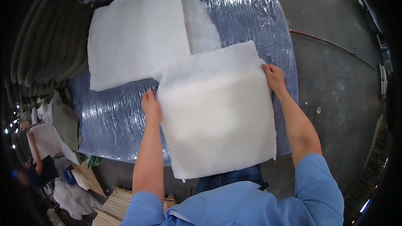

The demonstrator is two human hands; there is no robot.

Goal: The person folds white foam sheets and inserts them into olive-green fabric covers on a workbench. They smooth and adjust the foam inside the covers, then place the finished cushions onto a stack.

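Note:
A square sheet of white fibre padding (217, 113) lies on a table wrapped in blue plastic film (113, 117), its near edge hanging over the table's front. My left hand (150, 104) grips the sheet's left edge. On the right edge, near the far corner, my right hand (274, 77) holds the sheet. A second white padding sheet (136, 35) lies flat at the table's far left, with a strip of loose white fibre (203, 27) beside it.
Dark green cushions (46, 46) are stacked in a row at the left. Grey concrete floor (335, 75) spreads to the right of the table. A person in dark clothes (39, 167) is at the lower left, with pale boards (115, 205) piled close by.

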